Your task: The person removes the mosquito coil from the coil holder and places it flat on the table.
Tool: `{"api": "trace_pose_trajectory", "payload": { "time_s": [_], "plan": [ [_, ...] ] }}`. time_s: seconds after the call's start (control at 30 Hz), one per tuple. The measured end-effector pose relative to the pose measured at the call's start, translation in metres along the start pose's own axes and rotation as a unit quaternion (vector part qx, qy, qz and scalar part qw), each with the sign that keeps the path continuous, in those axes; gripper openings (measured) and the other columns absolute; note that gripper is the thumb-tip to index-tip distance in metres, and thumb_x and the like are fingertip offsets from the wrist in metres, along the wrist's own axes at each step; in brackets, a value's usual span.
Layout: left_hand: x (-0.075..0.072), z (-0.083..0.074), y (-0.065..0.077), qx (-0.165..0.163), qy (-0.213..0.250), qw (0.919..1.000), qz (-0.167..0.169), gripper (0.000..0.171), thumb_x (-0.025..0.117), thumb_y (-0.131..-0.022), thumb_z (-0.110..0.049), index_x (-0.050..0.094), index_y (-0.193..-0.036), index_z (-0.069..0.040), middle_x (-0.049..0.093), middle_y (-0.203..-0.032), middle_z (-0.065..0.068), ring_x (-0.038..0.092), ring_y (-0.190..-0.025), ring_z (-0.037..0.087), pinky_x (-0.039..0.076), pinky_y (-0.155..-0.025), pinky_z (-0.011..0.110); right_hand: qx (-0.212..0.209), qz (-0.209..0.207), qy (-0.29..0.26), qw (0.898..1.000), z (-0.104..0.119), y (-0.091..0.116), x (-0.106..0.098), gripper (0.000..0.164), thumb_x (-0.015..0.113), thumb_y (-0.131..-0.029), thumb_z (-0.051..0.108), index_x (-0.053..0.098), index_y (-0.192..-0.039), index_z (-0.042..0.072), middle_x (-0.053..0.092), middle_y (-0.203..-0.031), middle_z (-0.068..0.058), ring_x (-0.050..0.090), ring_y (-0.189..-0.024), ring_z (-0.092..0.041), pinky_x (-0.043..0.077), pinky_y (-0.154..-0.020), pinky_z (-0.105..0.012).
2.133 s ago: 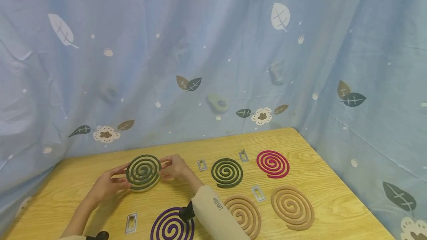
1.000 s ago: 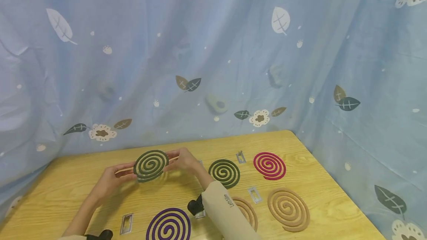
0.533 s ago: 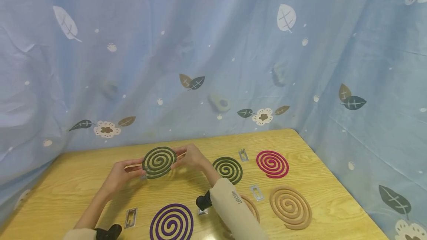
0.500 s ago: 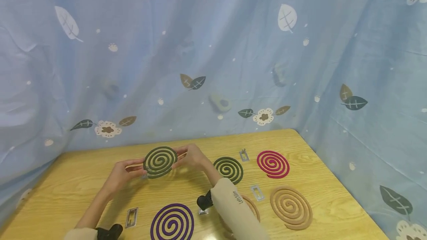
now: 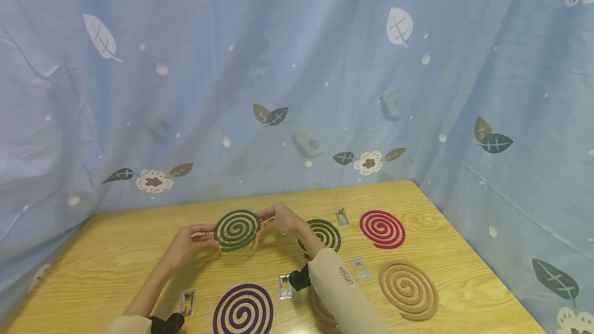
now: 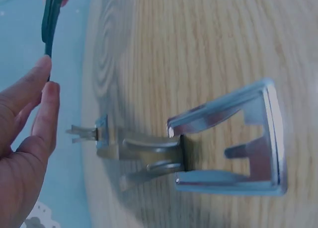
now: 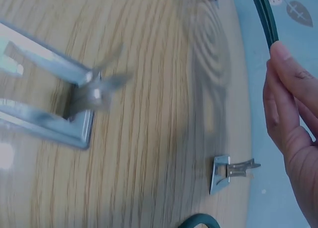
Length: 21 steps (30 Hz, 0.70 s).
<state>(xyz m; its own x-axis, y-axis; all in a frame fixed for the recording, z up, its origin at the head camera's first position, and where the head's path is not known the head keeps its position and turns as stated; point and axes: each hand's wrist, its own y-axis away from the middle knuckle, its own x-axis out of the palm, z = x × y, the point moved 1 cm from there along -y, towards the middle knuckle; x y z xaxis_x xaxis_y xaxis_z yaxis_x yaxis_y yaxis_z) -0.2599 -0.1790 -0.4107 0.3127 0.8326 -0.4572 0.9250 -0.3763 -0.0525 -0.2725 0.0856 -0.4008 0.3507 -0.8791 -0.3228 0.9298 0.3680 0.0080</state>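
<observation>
A dark green mosquito coil (image 5: 237, 229) is raised above the back of the wooden table, slightly tilted. My left hand (image 5: 184, 247) pinches its left edge, and my right hand (image 5: 286, 221) pinches the right edge. In the left wrist view, the coil (image 6: 51, 20) shows edge-on between thumb and fingers of my left hand (image 6: 27, 138). Likewise in the right wrist view, my right hand (image 7: 293, 114) grips the coil's rim (image 7: 264, 17). Beneath my wrists stand metal coil stands (image 5: 286, 296), each a flat frame with an upright prong.
Another green coil (image 5: 339, 241) lies partly behind my right forearm. A purple coil (image 5: 242, 315), a pink coil (image 5: 381, 227) and a tan coil (image 5: 407, 287) lie on the table; my right sleeve partly covers a second tan one (image 5: 320, 313). More stands (image 5: 342, 222) sit among them.
Both hands have lifted the green coil off the table and carried it to the right. Its tilt has changed slightly along the way. The other coils and the stands stay in place.
</observation>
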Motion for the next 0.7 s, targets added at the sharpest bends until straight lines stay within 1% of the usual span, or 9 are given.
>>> {"api": "trace_pose_trajectory", "payload": {
  "time_s": [0.13,0.23,0.3,0.43,0.53,0.63,0.7],
  "plan": [
    [0.007,0.000,-0.001,-0.009,0.006,0.9999,0.000,0.053,0.073,-0.085,-0.011,0.051,-0.128,0.012,0.048,-0.133,0.033,0.056,-0.114,0.041,0.057,-0.085,0.034,0.002,0.008,0.001,1.000,0.000,0.005,-0.006,0.049,0.074,-0.077,-0.009,0.060,-0.123,-0.007,0.061,-0.123,-0.020,0.061,-0.107,-0.036,0.055,-0.088,-0.033],
    [0.012,0.000,-0.002,-0.007,-0.003,1.0000,0.001,0.052,0.073,-0.084,-0.009,0.052,-0.126,0.013,0.050,-0.130,0.032,0.057,-0.113,0.042,0.057,-0.085,0.035,0.013,-0.002,0.003,1.000,0.000,0.008,-0.008,0.048,0.076,-0.076,-0.008,0.060,-0.122,-0.007,0.063,-0.116,-0.020,0.062,-0.105,-0.036,0.056,-0.086,-0.032],
    [0.015,-0.001,-0.003,-0.003,-0.011,0.9999,0.004,0.051,0.073,-0.084,-0.009,0.052,-0.125,0.013,0.051,-0.128,0.032,0.057,-0.112,0.043,0.057,-0.085,0.036,0.021,-0.013,0.003,1.000,-0.001,0.010,-0.010,0.047,0.076,-0.075,-0.009,0.062,-0.119,-0.008,0.065,-0.111,-0.019,0.063,-0.102,-0.035,0.057,-0.084,-0.031],
    [0.019,-0.004,-0.006,0.021,-0.010,0.9997,0.009,0.053,0.073,-0.084,-0.005,0.050,-0.128,0.013,0.052,-0.125,0.033,0.058,-0.109,0.044,0.057,-0.084,0.036,0.031,-0.029,0.008,0.999,-0.001,0.011,-0.013,0.041,0.076,-0.073,-0.011,0.065,-0.113,-0.008,0.068,-0.104,-0.018,0.067,-0.094,-0.029,0.058,-0.079,-0.031],
    [0.020,-0.003,-0.006,0.028,-0.015,0.9995,0.008,0.055,0.073,-0.083,-0.003,0.049,-0.129,0.012,0.053,-0.124,0.033,0.060,-0.105,0.044,0.058,-0.081,0.034,0.033,-0.023,0.030,0.999,0.000,0.009,-0.012,0.039,0.077,-0.073,-0.012,0.065,-0.110,-0.008,0.068,-0.100,-0.018,0.067,-0.089,-0.026,0.059,-0.076,-0.030],
    [0.019,-0.001,-0.004,0.021,-0.028,0.9994,0.009,0.055,0.075,-0.081,-0.004,0.051,-0.128,0.012,0.055,-0.122,0.032,0.062,-0.103,0.042,0.059,-0.079,0.031,0.044,-0.012,0.070,0.997,0.002,0.007,-0.008,0.037,0.078,-0.072,-0.011,0.067,-0.106,-0.007,0.068,-0.098,-0.015,0.066,-0.086,-0.022,0.058,-0.074,-0.027],
    [0.019,0.001,-0.002,0.023,-0.035,0.9990,0.014,0.055,0.075,-0.080,-0.003,0.051,-0.127,0.013,0.055,-0.121,0.032,0.062,-0.101,0.042,0.059,-0.078,0.031,0.056,-0.007,0.096,0.994,0.003,0.006,-0.006,0.036,0.079,-0.071,-0.010,0.067,-0.104,-0.007,0.068,-0.096,-0.014,0.065,-0.085,-0.021,0.057,-0.074,-0.026]
  ]
}}
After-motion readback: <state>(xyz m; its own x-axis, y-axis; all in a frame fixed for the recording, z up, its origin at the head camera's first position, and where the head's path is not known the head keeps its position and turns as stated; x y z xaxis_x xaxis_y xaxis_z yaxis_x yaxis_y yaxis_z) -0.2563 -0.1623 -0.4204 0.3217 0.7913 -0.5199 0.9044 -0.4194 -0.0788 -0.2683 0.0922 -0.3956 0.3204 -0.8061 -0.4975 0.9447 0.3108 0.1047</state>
